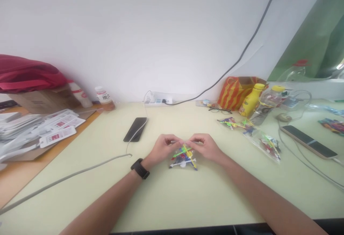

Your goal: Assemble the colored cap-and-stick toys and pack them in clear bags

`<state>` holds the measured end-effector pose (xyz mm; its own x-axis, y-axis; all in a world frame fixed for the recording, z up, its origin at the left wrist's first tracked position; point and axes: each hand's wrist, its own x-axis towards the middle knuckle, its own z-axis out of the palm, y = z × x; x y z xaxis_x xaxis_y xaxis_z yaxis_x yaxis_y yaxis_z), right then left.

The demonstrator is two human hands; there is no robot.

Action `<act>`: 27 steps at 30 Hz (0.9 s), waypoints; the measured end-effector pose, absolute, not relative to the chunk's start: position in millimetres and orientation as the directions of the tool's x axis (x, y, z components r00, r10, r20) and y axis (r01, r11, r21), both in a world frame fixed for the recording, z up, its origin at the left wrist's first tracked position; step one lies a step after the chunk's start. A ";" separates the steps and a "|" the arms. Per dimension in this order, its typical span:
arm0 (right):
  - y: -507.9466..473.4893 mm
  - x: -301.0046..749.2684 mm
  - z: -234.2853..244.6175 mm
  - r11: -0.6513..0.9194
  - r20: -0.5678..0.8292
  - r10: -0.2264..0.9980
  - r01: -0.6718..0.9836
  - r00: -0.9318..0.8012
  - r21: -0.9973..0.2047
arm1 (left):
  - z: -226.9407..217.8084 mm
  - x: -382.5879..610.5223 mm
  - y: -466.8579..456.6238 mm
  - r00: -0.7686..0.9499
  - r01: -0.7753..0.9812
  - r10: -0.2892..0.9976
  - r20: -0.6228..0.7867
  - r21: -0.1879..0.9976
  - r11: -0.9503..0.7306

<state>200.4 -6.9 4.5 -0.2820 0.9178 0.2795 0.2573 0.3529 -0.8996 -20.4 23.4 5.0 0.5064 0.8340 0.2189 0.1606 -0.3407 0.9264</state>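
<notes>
My left hand (165, 149), with a black watch (140, 168) on its wrist, pinches the top edge of a small clear plastic bag (184, 159) from the left. On the other side my right hand (204, 147) pinches the same edge, its fingertips close to the left ones. Through the clear plastic show small parts in green, yellow, white, blue and red. The bag hangs or rests just below my fingers, over the pale table (172, 199); whether it touches the surface I cannot tell.
A black phone (135, 129) with a white cable lies left. More bagged colourful parts (268, 145), a yellow bottle (251, 100), glasses (220, 110) and a second phone (309, 142) are right. A power strip (157, 100) stands by the wall; cards (57, 136) are stacked far left.
</notes>
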 end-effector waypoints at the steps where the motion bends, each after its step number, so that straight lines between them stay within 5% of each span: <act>1: -4.4 202.7 3.6 0.344 0.270 0.920 0.258 -0.283 -0.903 | 4.1 -21.0 25.0 0.502 0.153 0.839 0.209 0.934 -0.324; 15: 7.6 220.7 5.3 0.314 0.249 0.938 0.282 -0.242 -0.907 | 0.2 -30.0 37.6 0.321 0.079 0.927 0.192 0.970 -0.228; 27: 3.6 214.5 4.6 0.387 0.350 0.921 0.310 -0.170 -0.868 | 1.4 -26.1 32.1 0.353 0.112 0.917 0.184 0.965 -0.237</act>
